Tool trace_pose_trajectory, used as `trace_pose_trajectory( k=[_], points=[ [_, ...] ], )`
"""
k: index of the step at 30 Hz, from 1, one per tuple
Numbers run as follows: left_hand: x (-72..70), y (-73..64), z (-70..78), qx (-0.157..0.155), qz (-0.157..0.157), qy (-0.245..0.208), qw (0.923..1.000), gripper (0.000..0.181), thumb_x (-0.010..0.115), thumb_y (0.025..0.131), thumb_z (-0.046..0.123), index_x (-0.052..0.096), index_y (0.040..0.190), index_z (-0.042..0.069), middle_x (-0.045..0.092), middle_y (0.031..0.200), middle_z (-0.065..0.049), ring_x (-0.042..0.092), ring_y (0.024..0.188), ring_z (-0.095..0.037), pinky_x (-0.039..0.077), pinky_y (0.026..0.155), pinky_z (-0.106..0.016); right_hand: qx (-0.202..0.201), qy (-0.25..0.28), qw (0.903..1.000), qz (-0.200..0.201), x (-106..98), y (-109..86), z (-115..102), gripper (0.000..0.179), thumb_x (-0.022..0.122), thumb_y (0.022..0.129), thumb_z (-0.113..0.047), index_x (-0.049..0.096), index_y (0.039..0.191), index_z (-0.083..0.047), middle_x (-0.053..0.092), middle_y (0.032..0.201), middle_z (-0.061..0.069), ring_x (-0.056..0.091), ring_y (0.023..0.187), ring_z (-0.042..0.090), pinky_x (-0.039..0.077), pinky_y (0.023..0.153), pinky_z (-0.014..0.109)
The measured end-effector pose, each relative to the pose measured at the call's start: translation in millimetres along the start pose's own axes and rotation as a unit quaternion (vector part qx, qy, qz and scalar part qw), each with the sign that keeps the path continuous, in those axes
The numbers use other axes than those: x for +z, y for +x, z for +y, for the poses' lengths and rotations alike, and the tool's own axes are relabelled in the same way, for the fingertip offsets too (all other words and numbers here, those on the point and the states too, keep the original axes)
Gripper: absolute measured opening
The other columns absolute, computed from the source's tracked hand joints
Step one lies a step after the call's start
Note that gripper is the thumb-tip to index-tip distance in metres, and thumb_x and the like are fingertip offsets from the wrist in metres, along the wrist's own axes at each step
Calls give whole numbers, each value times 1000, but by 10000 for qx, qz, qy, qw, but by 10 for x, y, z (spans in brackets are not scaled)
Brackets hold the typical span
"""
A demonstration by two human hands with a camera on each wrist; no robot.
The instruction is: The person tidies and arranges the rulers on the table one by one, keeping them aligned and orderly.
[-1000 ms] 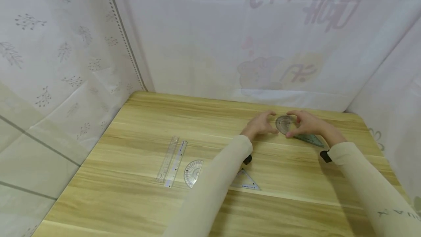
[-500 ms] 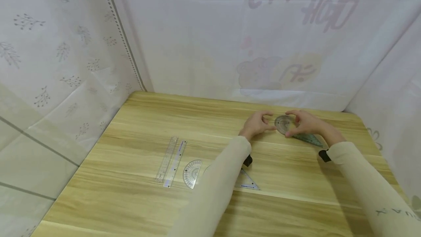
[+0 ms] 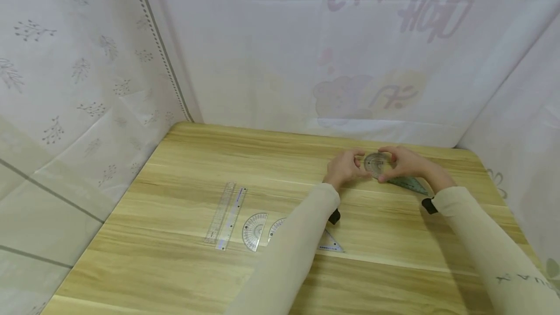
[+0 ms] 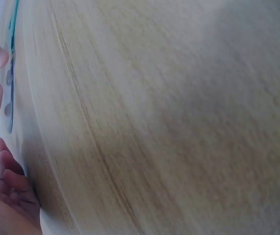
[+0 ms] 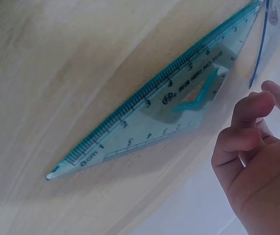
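At the far right of the table, a clear protractor lies between my two hands. My right hand holds it, thumb and index finger at opposite ends of its straight edge. From the left, my left hand reaches to its curved rim with thumb and fingers spread apart; whether they touch it is hard to tell. In the left wrist view the protractor appears edge-on beside the fingertips. A green-tinted set square with printed scales lies flat under my right hand, partly hidden by it in the head view.
Two clear rulers lie side by side toward the left. Near them are a protractor, another protractor and a clear set square, the last two partly covered by my left sleeve. Printed curtains hang behind the wooden table.
My left hand has shifted slightly right and closer to the protractor, baring more of the second protractor under the sleeve. My right hand and the protractor stay about where they were.
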State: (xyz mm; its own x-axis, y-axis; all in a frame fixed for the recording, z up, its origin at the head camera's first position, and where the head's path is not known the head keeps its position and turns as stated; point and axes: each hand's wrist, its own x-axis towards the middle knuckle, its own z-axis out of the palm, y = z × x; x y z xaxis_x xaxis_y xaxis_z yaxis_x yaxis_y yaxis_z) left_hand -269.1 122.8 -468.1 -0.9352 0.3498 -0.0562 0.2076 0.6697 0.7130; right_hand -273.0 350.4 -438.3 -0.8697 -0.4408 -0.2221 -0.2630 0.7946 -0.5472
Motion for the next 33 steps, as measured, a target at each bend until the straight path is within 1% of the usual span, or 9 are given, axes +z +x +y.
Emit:
trace_pose_trajectory(
  k=[5, 8, 11, 16, 22, 24, 27, 30, 33],
  points=[
    [-13, 0, 0, -17, -102, 39, 9999, 71, 90, 78, 43, 61, 141, 27, 59, 84, 17, 54, 76, -4, 41, 76, -29, 41, -31, 9999, -103, 26, 2, 35, 103, 89, 79, -40, 33, 152, 5, 48, 112, 26, 50, 93, 34, 47, 71, 45],
    [-11, 2, 3, -48, -158, 114, 9998, 72, 90, 78, 42, 61, 141, 27, 59, 84, 17, 54, 76, -4, 40, 77, -29, 68, -35, 9999, -124, 37, 5, 50, 102, 89, 79, -40, 34, 152, 4, 47, 113, 26, 49, 96, 36, 48, 73, 47],
    [-4, 7, 14, -80, -219, 203, 9995, 72, 90, 78, 42, 60, 142, 26, 59, 85, 17, 54, 78, -4, 40, 79, -31, 55, -13, 9999, -108, 37, 9, 39, 101, 89, 79, -39, 34, 151, 5, 47, 109, 24, 48, 94, 34, 47, 71, 46],
    [-18, 1, 55, -169, -305, 285, 9990, 70, 89, 79, 40, 61, 141, 24, 59, 85, 16, 54, 77, -5, 39, 78, -30, -22, 66, 9999, -101, 29, 19, -1, 96, 90, 80, -32, 35, 148, 7, 46, 106, 23, 46, 90, 33, 44, 70, 44],
    [-46, -30, 99, -195, -318, 414, 9984, 66, 89, 80, 38, 63, 139, 23, 59, 80, 12, 52, 71, -7, 39, 70, -26, -8, 182, 9997, -150, 22, 34, -35, 92, 90, 79, -28, 36, 145, 8, 46, 109, 25, 46, 93, 35, 46, 71, 45],
    [-44, -29, 104, -190, -297, 445, 9984, 63, 89, 80, 38, 65, 138, 24, 59, 80, 12, 52, 71, -7, 39, 68, -25, -7, 240, 9996, -152, 19, 36, -29, 92, 90, 79, -28, 36, 144, 8, 46, 109, 26, 47, 93, 35, 46, 72, 45],
    [-30, -15, 106, -229, -290, 480, 9982, 60, 89, 80, 38, 67, 135, 28, 59, 83, 14, 53, 74, -6, 39, 69, -26, -24, 334, 9994, -70, 10, 31, 2, 88, 88, 82, -27, 37, 143, 10, 49, 107, 26, 49, 90, 33, 46, 71, 44],
    [-13, 10, 105, -303, -294, 533, 9977, 58, 89, 79, 38, 67, 133, 31, 60, 87, 16, 54, 77, -6, 41, 70, -26, -21, 328, 9994, 53, 2, 33, 39, 82, 86, 85, -27, 40, 141, 12, 52, 105, 25, 50, 87, 31, 46, 71, 43],
    [-7, 28, 96, -326, -300, 581, 9973, 58, 89, 80, 38, 67, 133, 32, 60, 87, 15, 55, 77, -6, 42, 69, -27, 0, 291, 9995, 128, -2, 48, 61, 77, 85, 86, -27, 43, 138, 12, 53, 103, 24, 49, 85, 30, 45, 71, 43]
  ],
)
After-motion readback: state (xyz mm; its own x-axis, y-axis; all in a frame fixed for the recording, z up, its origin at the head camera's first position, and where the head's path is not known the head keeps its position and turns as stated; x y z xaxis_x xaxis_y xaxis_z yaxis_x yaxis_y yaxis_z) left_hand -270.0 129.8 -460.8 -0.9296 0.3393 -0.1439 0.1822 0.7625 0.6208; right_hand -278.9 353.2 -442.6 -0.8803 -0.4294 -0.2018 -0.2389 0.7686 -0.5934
